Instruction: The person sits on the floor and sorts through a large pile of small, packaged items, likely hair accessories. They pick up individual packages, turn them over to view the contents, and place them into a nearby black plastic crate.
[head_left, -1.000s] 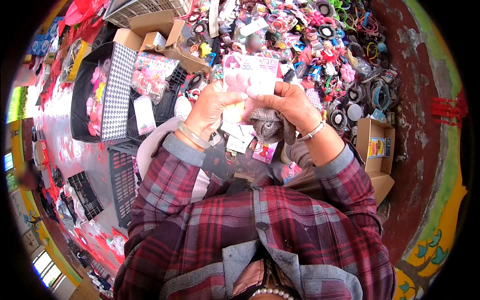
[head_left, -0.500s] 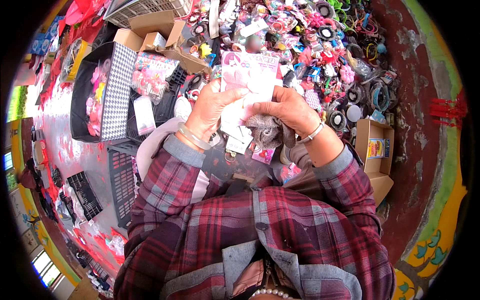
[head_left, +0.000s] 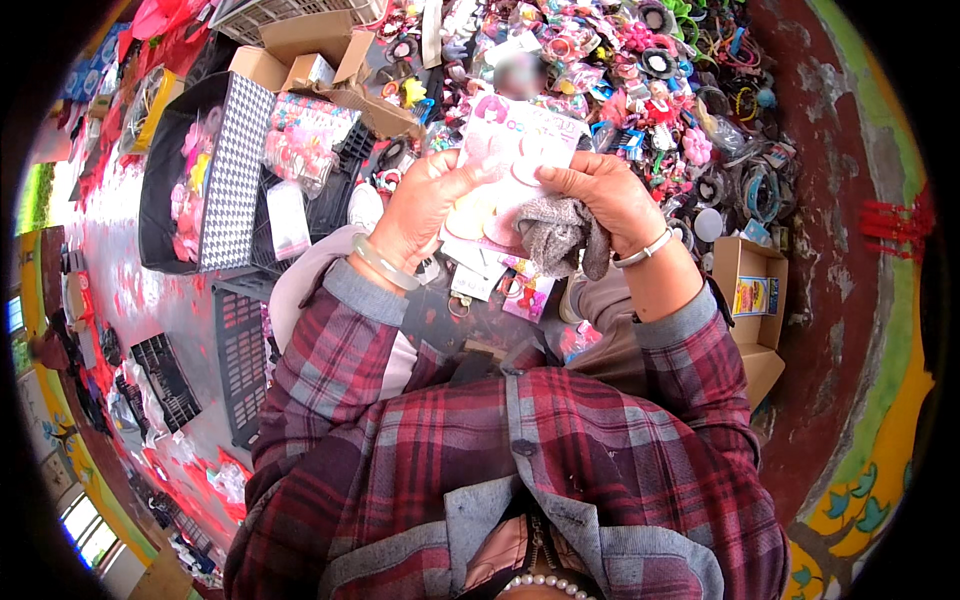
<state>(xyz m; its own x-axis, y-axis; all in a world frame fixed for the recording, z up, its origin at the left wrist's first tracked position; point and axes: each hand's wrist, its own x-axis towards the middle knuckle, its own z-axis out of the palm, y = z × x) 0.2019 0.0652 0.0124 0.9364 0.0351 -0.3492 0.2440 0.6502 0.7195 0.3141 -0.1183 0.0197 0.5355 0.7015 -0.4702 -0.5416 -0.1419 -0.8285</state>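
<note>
In front of me I hold up a pink-and-white printed card [head_left: 490, 130] with pale rounded pieces on its face. My left hand [head_left: 425, 205] pinches its left edge between thumb and fingers. On the opposite side, my right hand [head_left: 615, 205] grips the card with its thumb on the front. A grey fuzzy cloth-like item [head_left: 553, 232] hangs below the right fingers, against the card's lower right corner; its exact kind cannot be made out. Under the card, a white tag [head_left: 473, 283] with a ring and a small pink packet [head_left: 527, 292] show.
A heap of hair accessories and small packets [head_left: 650, 100] spreads ahead and to the right. At left stand a black houndstooth box [head_left: 235, 180], an opened cardboard box [head_left: 350, 70] and a black plastic crate [head_left: 240, 365]. Another cardboard box [head_left: 735, 270] lies at right.
Both hands have shifted the card slightly right and tilted it clockwise. My right hand has moved a little right, and the grey fuzzy item has swung right with it.
</note>
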